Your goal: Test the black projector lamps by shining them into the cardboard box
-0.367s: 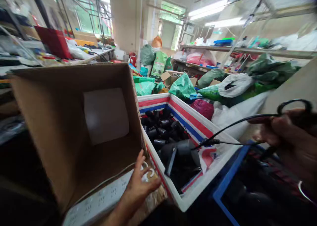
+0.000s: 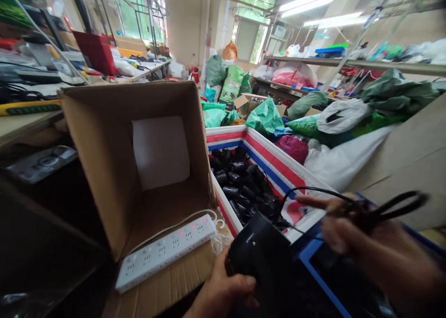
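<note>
My left hand (image 2: 223,292) is gripping the black device (image 2: 259,255) beside the striped bin (image 2: 275,162); my right hand (image 2: 348,229), blurred, is closing its fingers around the device's coiled cord (image 2: 393,208).

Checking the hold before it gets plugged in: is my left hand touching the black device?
Touching. The head view shows the left hand wrapped around the black device, fingers pressed against its underside.

Glossy black plastic device (image 2: 259,253), seemingly rubbery cord (image 2: 397,205), matt cardboard box (image 2: 104,146)
</note>
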Tool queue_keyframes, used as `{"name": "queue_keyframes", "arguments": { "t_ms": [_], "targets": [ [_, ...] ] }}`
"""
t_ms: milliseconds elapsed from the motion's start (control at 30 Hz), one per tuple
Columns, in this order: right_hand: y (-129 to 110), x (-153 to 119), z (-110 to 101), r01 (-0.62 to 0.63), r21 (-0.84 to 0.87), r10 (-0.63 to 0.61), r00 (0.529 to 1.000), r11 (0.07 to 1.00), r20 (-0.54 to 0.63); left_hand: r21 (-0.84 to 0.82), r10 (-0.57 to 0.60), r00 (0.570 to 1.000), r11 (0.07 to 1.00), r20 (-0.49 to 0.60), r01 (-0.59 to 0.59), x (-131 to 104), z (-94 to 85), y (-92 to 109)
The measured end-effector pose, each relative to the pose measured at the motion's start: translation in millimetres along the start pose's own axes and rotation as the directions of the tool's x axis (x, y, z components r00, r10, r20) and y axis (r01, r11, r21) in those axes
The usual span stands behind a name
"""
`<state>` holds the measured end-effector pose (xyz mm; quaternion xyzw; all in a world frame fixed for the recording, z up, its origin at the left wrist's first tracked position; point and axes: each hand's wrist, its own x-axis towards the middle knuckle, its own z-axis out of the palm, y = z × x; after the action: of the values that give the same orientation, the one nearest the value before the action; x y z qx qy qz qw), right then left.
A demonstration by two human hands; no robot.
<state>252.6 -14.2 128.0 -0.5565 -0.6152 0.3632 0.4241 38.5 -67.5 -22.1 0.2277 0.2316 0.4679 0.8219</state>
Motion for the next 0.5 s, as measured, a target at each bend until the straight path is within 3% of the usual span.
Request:
{"name": "queue_keyframes", "arguments": {
  "t_ms": [33,100,167,233,300,400,500],
  "targets": [
    [7.1,-5.8,11.8,-0.071,0.04,0.067,0.993,0.997,0.094,-0.01,0.022,1.0,1.0,0.0,-0.022,-1.9,-1.4,0.0],
    [22.2,-15.5,33.3,-0.224,0.196,0.154,0.935,0.955,0.318,-0.027,0.03,1.0,0.999,0.006,-0.03,-5.4,-3.1,2.8],
    [34.9,-22.5,50.4,-0.349,0.375,0.136,0.861,0.859,0.49,-0.019,-0.014,0.999,1.0,0.05,0.015,-10.0,-3.3,7.8],
    [43.7,-26.8,63.1,-0.395,0.434,0.107,0.827,0.81,0.552,-0.016,-0.046,0.997,0.999,0.064,0.047,-16.8,-2.7,13.9],
    [50.8,-29.0,73.6,-0.305,0.373,0.099,0.872,0.876,0.479,-0.042,-0.074,0.997,0.996,-0.013,0.073,-25.7,-2.3,19.7],
    [63.3,-32.8,90.8,0.002,0.06,-0.014,0.978,0.998,0.21,-0.138,-0.156,0.971,0.981,-0.179,0.132,-40.8,-3.9,24.2],
    [75.3,-42.5,112.2,0.17,-0.169,-0.16,0.984,0.971,0.076,-0.027,-0.086,0.96,0.996,-0.267,0.082,-53.2,-6.5,21.7]
  ]
}}
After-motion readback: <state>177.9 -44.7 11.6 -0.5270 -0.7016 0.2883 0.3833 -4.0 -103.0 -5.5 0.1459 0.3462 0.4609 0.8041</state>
